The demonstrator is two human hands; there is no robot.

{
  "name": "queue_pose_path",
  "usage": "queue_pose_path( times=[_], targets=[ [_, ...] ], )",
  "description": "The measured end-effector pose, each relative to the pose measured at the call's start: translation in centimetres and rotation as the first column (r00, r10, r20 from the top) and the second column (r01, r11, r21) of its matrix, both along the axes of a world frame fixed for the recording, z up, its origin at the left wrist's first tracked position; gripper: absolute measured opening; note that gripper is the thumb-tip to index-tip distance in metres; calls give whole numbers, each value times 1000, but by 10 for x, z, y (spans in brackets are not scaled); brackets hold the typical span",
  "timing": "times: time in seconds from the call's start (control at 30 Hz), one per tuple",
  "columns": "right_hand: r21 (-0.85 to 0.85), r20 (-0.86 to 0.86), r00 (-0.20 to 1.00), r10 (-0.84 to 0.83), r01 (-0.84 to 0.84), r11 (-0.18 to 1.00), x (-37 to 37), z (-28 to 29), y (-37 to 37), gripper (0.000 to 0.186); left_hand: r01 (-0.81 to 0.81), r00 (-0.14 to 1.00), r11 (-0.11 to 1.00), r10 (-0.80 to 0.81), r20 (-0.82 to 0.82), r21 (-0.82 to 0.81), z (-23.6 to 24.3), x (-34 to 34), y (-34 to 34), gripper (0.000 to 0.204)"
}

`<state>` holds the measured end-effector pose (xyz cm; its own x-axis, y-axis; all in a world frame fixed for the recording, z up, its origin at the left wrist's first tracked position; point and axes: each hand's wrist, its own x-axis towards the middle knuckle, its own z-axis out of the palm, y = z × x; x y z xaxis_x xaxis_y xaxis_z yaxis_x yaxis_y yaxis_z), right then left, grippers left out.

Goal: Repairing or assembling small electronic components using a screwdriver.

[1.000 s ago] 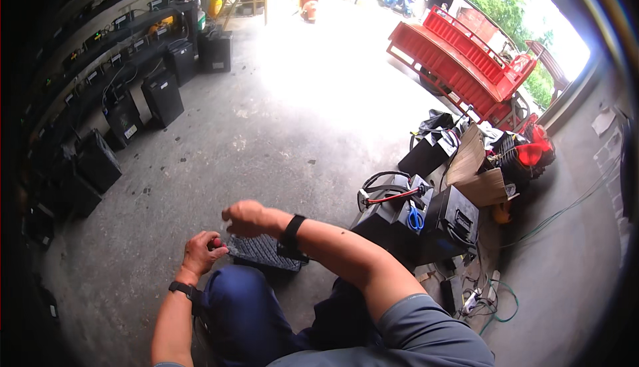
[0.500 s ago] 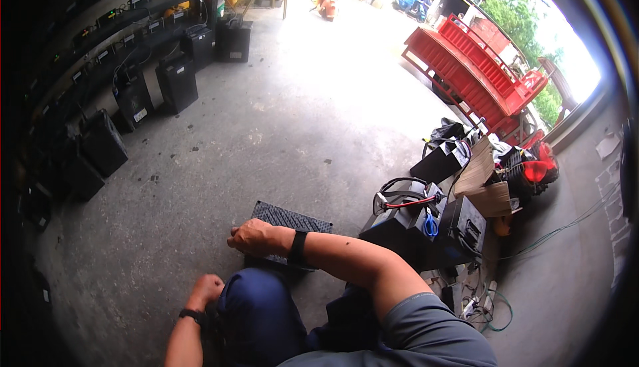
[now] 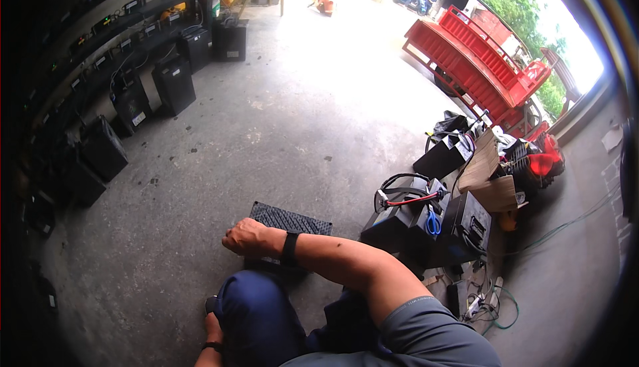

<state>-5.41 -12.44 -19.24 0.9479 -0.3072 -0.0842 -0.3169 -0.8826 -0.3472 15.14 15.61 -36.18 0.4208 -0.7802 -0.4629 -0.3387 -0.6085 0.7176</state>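
Note:
A black box with a ribbed, textured top (image 3: 299,221) lies on the floor in front of my knees. Across it reaches my right hand (image 3: 247,238), its fingers curled closed beyond the box's left edge. What those fingers hold, if anything, is hidden. My left hand (image 3: 213,328) is low beside my left knee, partly behind the blue trouser leg, and its fingers do not show clearly. A small dark thing (image 3: 211,304) shows just above it; I cannot tell whether the hand holds it.
Black battery cases (image 3: 174,84) line the rack at left. To my right stand more black cases (image 3: 459,228), with blue-handled scissors (image 3: 432,223), cables and torn cardboard (image 3: 484,174). A red cargo tricycle (image 3: 472,67) is parked beyond. Loose wires (image 3: 489,310) lie near my right side.
My left hand has drawn back and down beside the knee, where the leg now partly covers it. My right hand has shifted slightly left, still closed.

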Motion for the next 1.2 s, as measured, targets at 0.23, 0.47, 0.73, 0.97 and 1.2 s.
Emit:
queue_pose_path(
  times=[0.23, 0.47, 0.73, 0.97, 1.2],
  targets=[
    [-36, -3, 1000, -16, 16, 999, 1, 3, 2, 11, 6, 1000, 1000, -6, -2, 19, 4, -3, -2, 36],
    [-16, 1, 1000, -27, 27, 1000, 1, 4, 2, 12, 24, 1000, 999, -24, -1, 35, 8, -6, -7, 36],
    [-17, 32, 999, -35, 35, 999, -5, -1, 2, 14, 38, 999, 999, -38, 1, 32, 7, -6, -9, 36],
    [-85, -42, 998, -45, 41, 996, -5, -2, 3, 15, 48, 999, 998, -48, 3, 27, 4, -4, -7, 36],
    [-83, 13, 999, -48, 49, 995, -3, -1, 3, 14, 53, 999, 998, -53, 4, 27, -9, 4, 3, 36]
  ],
)
